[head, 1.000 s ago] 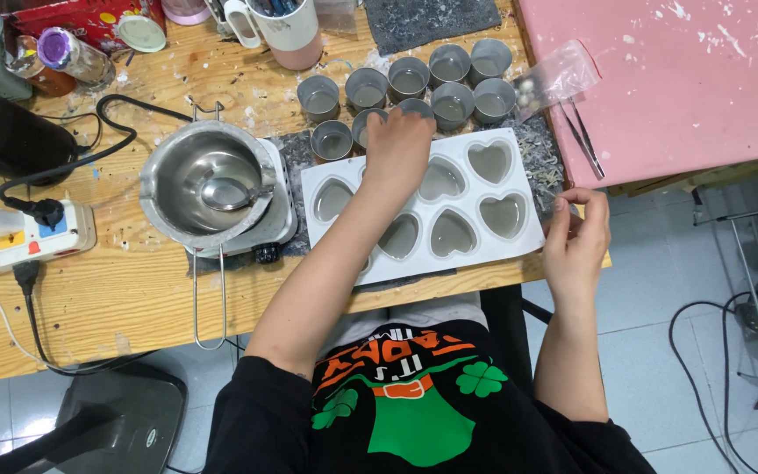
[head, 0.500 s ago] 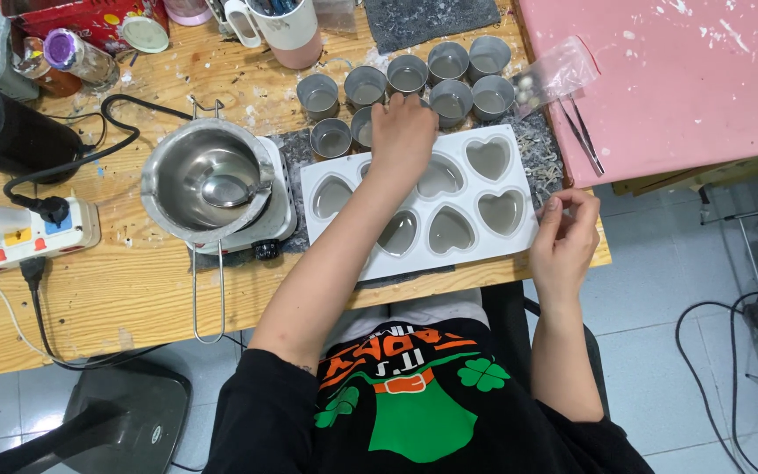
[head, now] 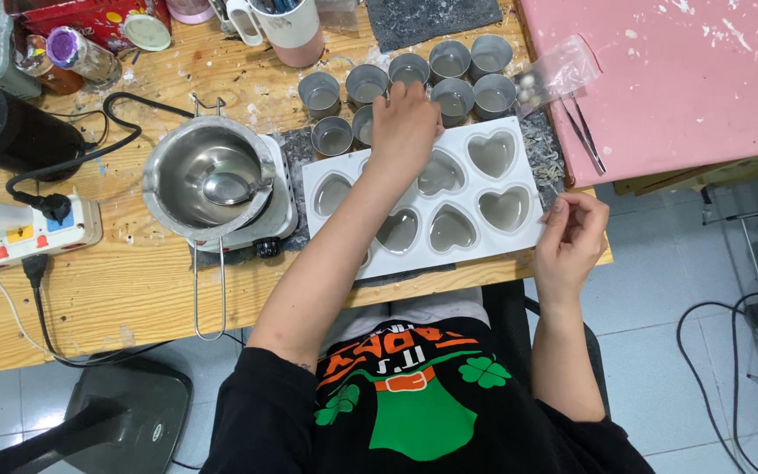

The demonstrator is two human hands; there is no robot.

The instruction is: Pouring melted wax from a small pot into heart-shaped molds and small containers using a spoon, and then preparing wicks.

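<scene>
Far left, a black cylinder device [head: 2,132] is lying on the wooden table [head: 89,298] with a white power strip [head: 19,233] just below it. Next over, a steel melting pot [head: 208,180] is sitting on a small hot plate [head: 278,215], its wire handle sticking out toward you.

Your left hand [head: 404,127] is reaching across the white heart-shaped mold [head: 427,197], which is lying flat near the table's front edge. The hand is hovering over the mold's back edge, right by the cluster of small metal tins [head: 414,83]. Its fingers are curling down loosely together toward the tins; can't tell if they're actually gripping anything from this angle.

A mug [head: 287,26] is standing behind the tins. Further right, tweezers [head: 585,136] are lying beside a clear plastic bag [head: 559,70] at the pink board's [head: 677,79] edge.

Your right hand [head: 572,241] is hanging at the mold's right corner, fingertips pinching together, whatever's in there is too small to make out.
</scene>
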